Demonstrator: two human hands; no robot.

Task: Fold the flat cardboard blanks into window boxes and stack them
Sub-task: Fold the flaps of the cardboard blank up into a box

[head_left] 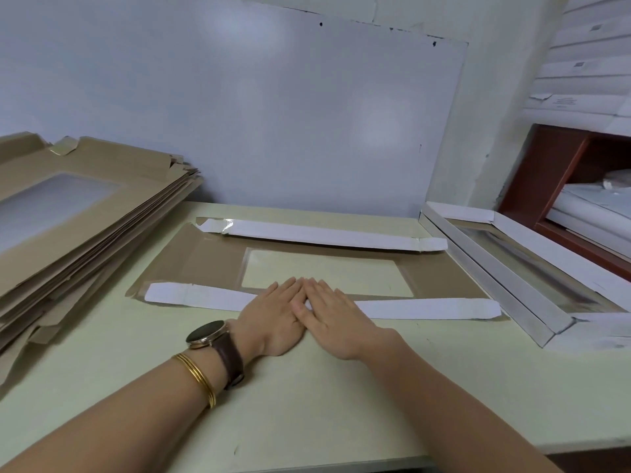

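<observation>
Blank (pixel 211 257) lies flat — left hand (pixel 273 314), right hand (pixel 336 319) press its flap (pixel 191 297).

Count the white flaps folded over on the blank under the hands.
2: far flap along the blank's back edge; near flap along its front edge, under left hand and right hand.

Bright diffuse light, soft glare patches on panel (pixel 375 124), faint shadows on table (pixel 307 404), wide-angle bowing at edges, shelf (pixel 580 199) soft.

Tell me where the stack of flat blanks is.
In the head view, the stack of flat blanks sits on the left of the table, left of the blank pressed by the left hand and right hand.
</observation>
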